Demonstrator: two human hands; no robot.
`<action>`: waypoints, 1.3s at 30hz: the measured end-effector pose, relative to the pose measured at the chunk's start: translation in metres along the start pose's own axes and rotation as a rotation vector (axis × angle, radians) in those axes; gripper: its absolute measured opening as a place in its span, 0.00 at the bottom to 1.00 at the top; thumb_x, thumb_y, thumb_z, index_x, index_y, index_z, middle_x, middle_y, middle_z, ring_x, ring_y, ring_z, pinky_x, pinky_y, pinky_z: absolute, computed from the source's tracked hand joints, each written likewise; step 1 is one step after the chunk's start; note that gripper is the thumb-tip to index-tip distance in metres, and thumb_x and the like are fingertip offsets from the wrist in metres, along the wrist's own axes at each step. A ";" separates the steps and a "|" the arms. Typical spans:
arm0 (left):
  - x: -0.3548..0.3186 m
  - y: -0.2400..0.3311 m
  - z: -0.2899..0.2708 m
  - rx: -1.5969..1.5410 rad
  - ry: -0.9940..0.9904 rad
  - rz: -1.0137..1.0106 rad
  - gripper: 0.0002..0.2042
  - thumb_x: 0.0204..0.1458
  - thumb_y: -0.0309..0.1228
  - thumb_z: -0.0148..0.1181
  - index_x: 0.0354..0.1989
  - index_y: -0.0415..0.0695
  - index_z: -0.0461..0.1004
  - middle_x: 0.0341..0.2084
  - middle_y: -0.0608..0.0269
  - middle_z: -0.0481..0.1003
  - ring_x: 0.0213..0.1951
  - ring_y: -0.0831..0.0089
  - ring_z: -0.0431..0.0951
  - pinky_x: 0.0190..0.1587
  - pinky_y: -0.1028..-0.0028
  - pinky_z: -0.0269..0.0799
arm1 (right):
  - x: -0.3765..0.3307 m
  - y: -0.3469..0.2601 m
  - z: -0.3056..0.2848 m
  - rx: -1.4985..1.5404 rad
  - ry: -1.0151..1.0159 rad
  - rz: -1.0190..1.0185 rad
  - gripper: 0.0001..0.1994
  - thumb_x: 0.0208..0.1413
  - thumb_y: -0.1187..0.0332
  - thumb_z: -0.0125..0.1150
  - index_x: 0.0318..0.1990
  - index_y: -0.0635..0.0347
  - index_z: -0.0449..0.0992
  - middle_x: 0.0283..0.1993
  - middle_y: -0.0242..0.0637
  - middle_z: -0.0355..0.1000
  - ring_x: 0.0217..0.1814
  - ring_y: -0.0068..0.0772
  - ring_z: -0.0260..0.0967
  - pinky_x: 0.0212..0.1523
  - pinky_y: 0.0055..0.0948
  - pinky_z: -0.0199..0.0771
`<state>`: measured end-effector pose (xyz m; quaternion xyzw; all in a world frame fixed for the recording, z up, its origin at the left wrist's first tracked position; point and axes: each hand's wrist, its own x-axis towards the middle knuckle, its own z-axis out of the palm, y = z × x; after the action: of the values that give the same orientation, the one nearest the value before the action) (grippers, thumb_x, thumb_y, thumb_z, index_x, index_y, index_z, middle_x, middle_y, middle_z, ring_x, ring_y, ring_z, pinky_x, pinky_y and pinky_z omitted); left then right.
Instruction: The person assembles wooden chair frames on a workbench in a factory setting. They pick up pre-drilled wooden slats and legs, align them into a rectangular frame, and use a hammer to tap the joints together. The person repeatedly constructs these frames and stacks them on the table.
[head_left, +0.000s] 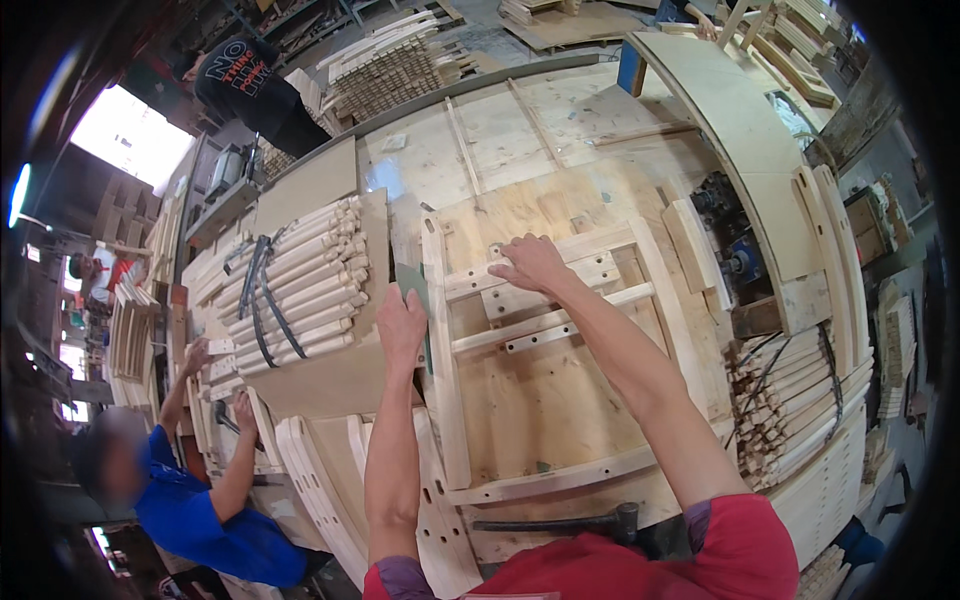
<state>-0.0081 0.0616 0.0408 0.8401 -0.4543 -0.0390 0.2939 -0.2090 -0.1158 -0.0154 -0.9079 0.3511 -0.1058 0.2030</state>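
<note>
A pale wooden frame (640, 240) with crossrails lies on the plywood work surface in front of me. My left hand (402, 325) is closed at the frame's left side, against a grey-green flat piece (411, 283) whose kind I cannot make out. My right hand (533, 264) rests on the frame's upper rail (590, 243), thumb and fingers apart. Just below that hand is a short board with drilled holes (515, 300). A round crossrail (630, 296) and a small drilled strip (540, 338) lie nearer to me.
A hammer (570, 522) lies near my body. Strapped bundles of wooden spindles stand at left (310, 275) and right (790, 400). Slotted boards (320, 490) lean near my left forearm. At left a blue-shirted co-worker (210, 505) handles wood; another person (250, 90) stands behind the table.
</note>
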 end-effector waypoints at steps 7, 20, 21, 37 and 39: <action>0.019 -0.005 0.036 0.265 -0.119 -0.020 0.11 0.61 0.33 0.53 0.41 0.35 0.68 0.32 0.34 0.78 0.39 0.37 0.80 0.42 0.44 0.74 | 0.010 0.010 0.011 -0.097 -0.104 0.124 0.30 0.62 0.36 0.50 0.43 0.54 0.83 0.40 0.43 0.80 0.49 0.45 0.76 0.51 0.47 0.67; 0.021 -0.021 0.054 0.195 -0.077 -0.033 0.12 0.62 0.34 0.52 0.40 0.34 0.67 0.29 0.31 0.77 0.37 0.33 0.78 0.41 0.42 0.71 | 0.020 -0.002 0.008 0.006 -0.191 0.214 0.29 0.58 0.36 0.55 0.44 0.56 0.81 0.42 0.46 0.81 0.50 0.48 0.77 0.51 0.51 0.66; 0.021 -0.022 0.055 0.186 -0.078 -0.030 0.13 0.62 0.35 0.53 0.40 0.34 0.67 0.29 0.31 0.76 0.37 0.32 0.78 0.41 0.42 0.71 | 0.020 -0.001 0.009 0.008 -0.179 0.213 0.29 0.58 0.36 0.55 0.43 0.56 0.81 0.42 0.46 0.81 0.50 0.48 0.77 0.52 0.51 0.66; 0.019 -0.032 0.055 0.097 -0.042 0.020 0.13 0.61 0.35 0.54 0.36 0.35 0.70 0.30 0.34 0.76 0.38 0.34 0.77 0.40 0.45 0.70 | 0.022 -0.004 0.010 -0.008 -0.190 0.232 0.30 0.58 0.37 0.56 0.44 0.58 0.81 0.43 0.45 0.81 0.50 0.48 0.77 0.54 0.52 0.65; 0.019 -0.033 0.056 0.096 -0.030 0.054 0.12 0.60 0.35 0.55 0.36 0.35 0.70 0.30 0.36 0.76 0.37 0.35 0.77 0.40 0.46 0.70 | 0.023 -0.005 0.010 -0.005 -0.195 0.237 0.30 0.58 0.37 0.57 0.44 0.59 0.81 0.42 0.46 0.81 0.49 0.48 0.78 0.54 0.52 0.65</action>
<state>0.0090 0.0346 -0.0189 0.8399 -0.4827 -0.0219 0.2471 -0.1862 -0.1249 -0.0210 -0.8665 0.4347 0.0084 0.2451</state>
